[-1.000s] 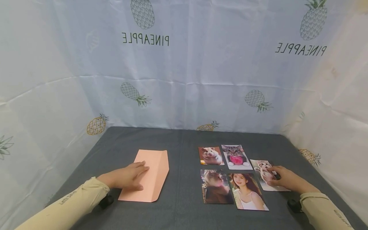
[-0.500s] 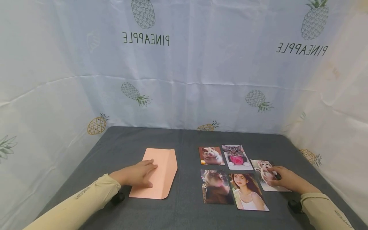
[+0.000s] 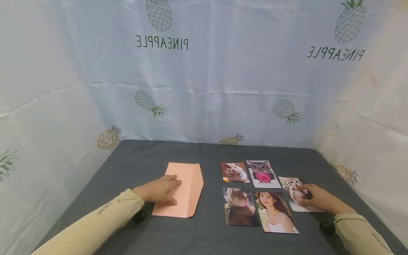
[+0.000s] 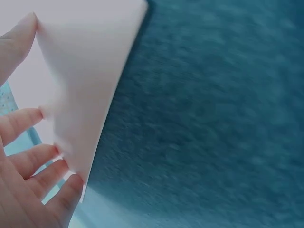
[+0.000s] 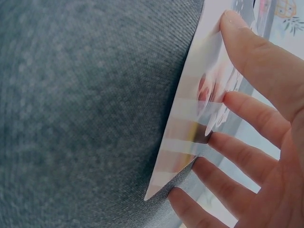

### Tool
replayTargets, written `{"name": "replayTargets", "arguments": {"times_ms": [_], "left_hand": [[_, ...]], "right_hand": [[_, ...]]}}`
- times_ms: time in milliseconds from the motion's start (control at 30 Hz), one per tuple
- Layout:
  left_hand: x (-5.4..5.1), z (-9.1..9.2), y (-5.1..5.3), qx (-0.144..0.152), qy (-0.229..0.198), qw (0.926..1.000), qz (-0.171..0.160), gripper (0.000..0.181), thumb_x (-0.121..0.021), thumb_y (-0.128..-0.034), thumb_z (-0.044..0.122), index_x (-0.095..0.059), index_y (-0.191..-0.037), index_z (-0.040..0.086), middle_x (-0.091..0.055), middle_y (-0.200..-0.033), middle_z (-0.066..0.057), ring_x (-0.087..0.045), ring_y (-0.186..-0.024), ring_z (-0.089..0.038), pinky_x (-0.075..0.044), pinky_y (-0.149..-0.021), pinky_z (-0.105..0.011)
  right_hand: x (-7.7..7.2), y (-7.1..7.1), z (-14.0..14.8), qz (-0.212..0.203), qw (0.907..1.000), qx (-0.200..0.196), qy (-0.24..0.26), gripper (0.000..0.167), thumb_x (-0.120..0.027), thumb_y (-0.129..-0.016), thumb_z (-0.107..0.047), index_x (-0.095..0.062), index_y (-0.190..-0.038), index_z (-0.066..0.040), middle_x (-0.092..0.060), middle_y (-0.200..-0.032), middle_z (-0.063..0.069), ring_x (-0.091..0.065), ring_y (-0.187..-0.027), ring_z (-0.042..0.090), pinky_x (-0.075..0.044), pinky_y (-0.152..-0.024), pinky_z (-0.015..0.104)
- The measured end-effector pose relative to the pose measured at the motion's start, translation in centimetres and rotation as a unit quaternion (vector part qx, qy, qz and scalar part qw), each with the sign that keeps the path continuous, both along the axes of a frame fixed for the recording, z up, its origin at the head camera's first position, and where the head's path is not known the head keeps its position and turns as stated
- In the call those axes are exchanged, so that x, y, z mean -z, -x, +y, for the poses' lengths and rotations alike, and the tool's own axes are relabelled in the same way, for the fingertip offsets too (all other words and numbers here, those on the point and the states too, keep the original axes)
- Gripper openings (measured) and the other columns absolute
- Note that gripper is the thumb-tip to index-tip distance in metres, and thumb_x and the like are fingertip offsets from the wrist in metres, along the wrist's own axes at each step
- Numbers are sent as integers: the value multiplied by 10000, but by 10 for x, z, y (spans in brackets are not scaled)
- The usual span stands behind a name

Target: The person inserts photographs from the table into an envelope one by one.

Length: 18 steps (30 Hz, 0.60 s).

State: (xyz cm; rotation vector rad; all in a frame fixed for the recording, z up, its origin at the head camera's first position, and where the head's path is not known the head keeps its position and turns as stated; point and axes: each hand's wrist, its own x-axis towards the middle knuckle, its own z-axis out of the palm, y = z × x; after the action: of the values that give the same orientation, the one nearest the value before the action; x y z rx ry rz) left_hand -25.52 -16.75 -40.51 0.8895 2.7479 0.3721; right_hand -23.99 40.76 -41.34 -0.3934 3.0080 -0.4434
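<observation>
One peach envelope (image 3: 188, 189) beneath the left fingers (image 4: 33, 159)

Soft light warms the white pineapple-print fabric curtain (image 3: 382, 106) right of the grey cloth-covered desk (image 3: 204, 233); the left wrist view is bluish, blurred; reflections streak a glossy rectangular kitten photo (image 5: 187, 99).
</observation>
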Motion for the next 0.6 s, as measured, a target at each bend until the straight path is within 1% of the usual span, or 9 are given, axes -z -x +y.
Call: {"name": "replayTargets", "arguments": {"times_ms": [167,400,600], "left_hand": [[2,8,4,-35,120,9999,65,722,-728,-830,395,-476,-1405,37,-355,-1507,-224,-325,-1409,-358,-345,-1089,-487],[4,18,7,198,245,9986,420,707,-738,-806,413,-521,-1359,30,-440,-1447,-226,-375,-1374,-365,-370,-1066,-491],[3,26,8,225,387,9976,529,707,-744,-797,441,-538,-1345,44,-473,-1429,-184,-395,-1365,-344,-376,-1070,-467]], "right_hand": [[0,0,0,-14,10000,27,-41,611,-809,-747,-277,-584,-1192,76,-523,-1150,385,-518,-1062,553,-424,-855,655],[1,1,0,-42,10000,63,-65,621,-812,-744,-278,-579,-1199,76,-517,-1158,387,-511,-1072,558,-424,-858,655],[1,1,1,-102,9999,71,-43,611,-804,-757,-273,-576,-1207,72,-512,-1166,382,-506,-1078,552,-418,-862,658]]}}
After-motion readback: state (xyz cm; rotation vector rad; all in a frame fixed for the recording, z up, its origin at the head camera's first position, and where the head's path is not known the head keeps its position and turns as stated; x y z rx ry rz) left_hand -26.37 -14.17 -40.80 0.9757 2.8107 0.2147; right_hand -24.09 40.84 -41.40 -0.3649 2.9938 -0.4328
